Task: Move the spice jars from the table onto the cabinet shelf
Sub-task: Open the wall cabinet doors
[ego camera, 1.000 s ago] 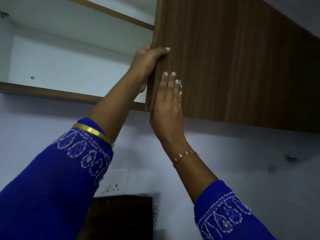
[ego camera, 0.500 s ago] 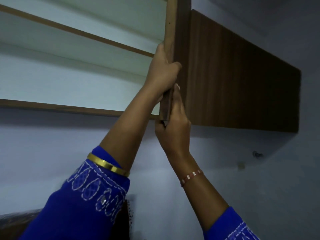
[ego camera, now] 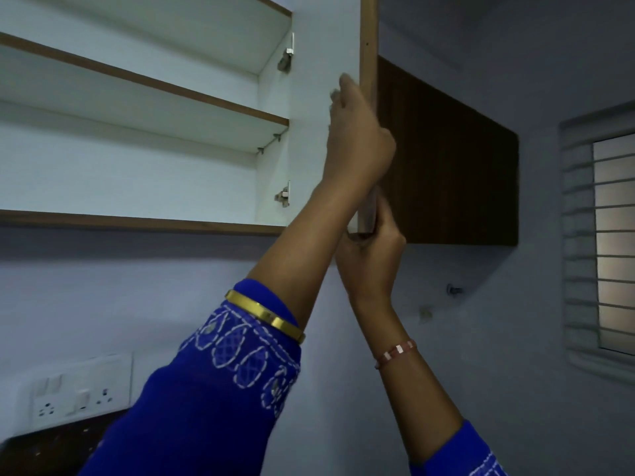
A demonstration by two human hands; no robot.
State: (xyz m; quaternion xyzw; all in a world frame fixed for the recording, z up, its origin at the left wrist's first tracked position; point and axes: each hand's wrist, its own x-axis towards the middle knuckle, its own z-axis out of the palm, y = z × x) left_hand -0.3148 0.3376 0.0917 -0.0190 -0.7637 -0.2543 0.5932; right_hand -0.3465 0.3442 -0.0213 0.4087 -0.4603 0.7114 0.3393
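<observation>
At the free edge of the open cabinet door (ego camera: 368,46), both hands are gripping. Left hand (ego camera: 359,139) is curling round that edge about halfway up the door, fingers going over onto the white inner face, thumb side toward the brown outer face. Right hand (ego camera: 372,255) is clasping the door's bottom corner, just below the left hand, fingers wrapping the lower end of the edge. Left of the door, the cabinet interior is showing 2 white shelf boards: an upper cabinet shelf (ego camera: 144,80) and the floor board (ego camera: 137,223), each with a brown front strip. 2 metal hinges (ego camera: 286,58) are sitting on the side wall just left of the door. Spice jars are not appearing anywhere in this view, nor is the table. Right of the door, a closed brown cabinet front (ego camera: 446,159) is hanging; well right of that, a louvred window (ego camera: 604,235). Below and left of the door, a wall socket plate (ego camera: 79,389) is showing.
</observation>
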